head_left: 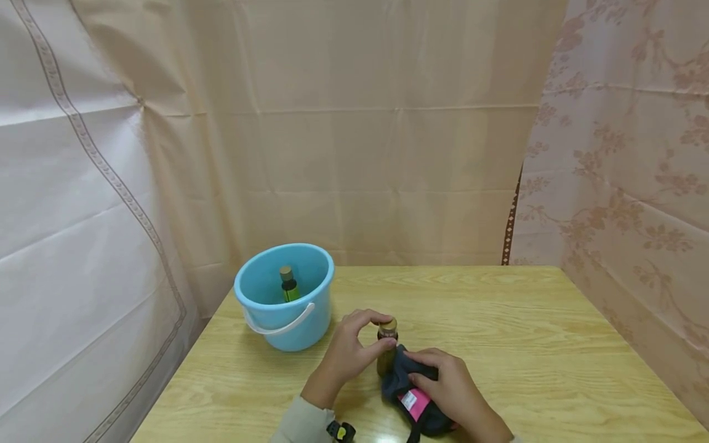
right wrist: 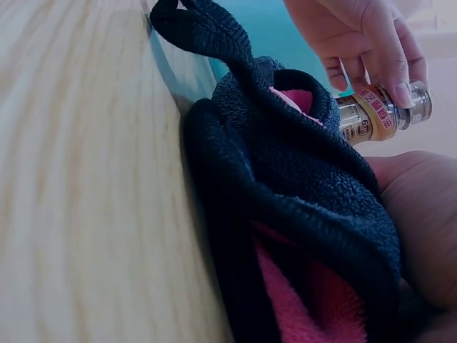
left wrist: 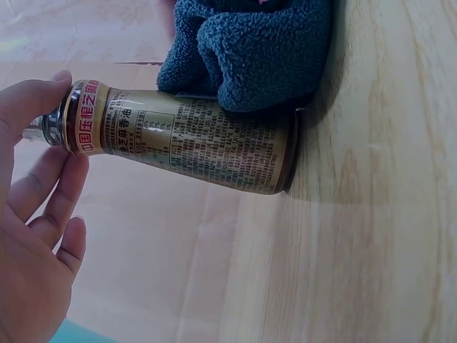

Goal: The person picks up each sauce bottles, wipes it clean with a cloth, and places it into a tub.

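A sesame oil bottle (head_left: 383,365) with a gold cap and a gold label (left wrist: 193,143) stands upright on the table. My left hand (head_left: 350,349) pinches it at the neck between thumb and fingers. Against the right side of the bottle lies a bunched dark blue towel (head_left: 392,386), its pink lining (right wrist: 300,300) showing in the folds. My right hand (head_left: 455,386) grips this towel from above, with the thumb on the near side. In the left wrist view the fluffy cloth overlaps the bottle's lower body.
A light blue bucket (head_left: 303,326) with a white handle (head_left: 285,326) stands left of my hands. Inside it is another dark bottle (head_left: 289,287) with a green label. Curtains surround the wooden table (head_left: 532,344) at the back and sides.
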Tool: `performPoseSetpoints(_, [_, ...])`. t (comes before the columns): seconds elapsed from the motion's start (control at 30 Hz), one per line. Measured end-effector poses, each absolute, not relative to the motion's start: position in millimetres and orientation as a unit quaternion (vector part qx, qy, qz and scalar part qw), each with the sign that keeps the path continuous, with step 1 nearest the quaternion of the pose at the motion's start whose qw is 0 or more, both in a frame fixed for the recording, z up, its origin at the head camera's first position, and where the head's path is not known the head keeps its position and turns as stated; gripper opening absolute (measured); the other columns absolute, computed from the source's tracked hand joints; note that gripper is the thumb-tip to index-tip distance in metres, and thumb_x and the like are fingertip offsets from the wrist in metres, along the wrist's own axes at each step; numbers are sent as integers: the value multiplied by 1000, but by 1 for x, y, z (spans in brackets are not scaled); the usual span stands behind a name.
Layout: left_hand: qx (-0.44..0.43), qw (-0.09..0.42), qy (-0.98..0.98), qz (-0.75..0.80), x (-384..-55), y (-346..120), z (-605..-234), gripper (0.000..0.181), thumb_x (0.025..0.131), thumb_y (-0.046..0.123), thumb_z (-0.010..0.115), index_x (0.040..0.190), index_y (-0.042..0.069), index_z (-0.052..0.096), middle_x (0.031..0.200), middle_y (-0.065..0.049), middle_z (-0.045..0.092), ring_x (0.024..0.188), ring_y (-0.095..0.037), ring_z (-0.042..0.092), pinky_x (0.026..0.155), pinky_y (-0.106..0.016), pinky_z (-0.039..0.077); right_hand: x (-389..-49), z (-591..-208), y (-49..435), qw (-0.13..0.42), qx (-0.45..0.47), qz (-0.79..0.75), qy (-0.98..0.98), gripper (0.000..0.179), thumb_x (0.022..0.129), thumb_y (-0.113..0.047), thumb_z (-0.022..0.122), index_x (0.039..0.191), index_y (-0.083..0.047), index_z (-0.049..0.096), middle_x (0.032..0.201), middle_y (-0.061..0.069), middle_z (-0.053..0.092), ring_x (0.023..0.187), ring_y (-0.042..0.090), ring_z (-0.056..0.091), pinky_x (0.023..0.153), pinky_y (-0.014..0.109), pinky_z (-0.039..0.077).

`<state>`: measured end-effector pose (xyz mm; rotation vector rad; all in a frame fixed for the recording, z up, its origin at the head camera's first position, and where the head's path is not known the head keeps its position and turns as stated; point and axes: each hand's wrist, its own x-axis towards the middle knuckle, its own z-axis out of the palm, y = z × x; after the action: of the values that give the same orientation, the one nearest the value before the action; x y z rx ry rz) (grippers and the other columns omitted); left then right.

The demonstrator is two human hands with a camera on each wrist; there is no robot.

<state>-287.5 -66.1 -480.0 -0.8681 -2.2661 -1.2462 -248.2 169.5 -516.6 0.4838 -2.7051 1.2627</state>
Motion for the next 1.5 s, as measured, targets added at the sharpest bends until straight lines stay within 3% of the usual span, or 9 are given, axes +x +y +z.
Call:
performPoseSetpoints(0.77, [-292, 160, -814, -476, -287, -63, -472, 29, 91, 34, 81, 118, 33, 73, 116, 21, 72, 110, -7, 65, 99, -43, 51, -248, -514, 171, 45, 152, 422, -892, 38, 88, -24, 84, 122, -40, 75, 120, -12, 72, 118, 21, 68, 99, 49, 55])
performPoseSetpoints(1.13, [-303, 215, -829, -419, -286, -61, -465, 28, 88, 34, 85, 114, 28, 78, 107, 20, 75, 104, -5, 62, 92, -41, 41, -249, -517, 171, 50, 160, 424, -890, 37, 89, -26, 83, 122, -42, 75, 118, -14, 72, 116, 20, 69, 96, 47, 57])
performPoseSetpoints(1.5, [-311, 214, -874, -306, -285, -61, -423, 24, 87, 37, 84, 110, 28, 79, 102, 18, 75, 98, -7, 63, 88, -39, 38, -249, -517, 171, 53, 165, 421, -890, 38, 89, -25, 84, 122, -42, 75, 117, -14, 72, 115, 18, 69, 96, 44, 57])
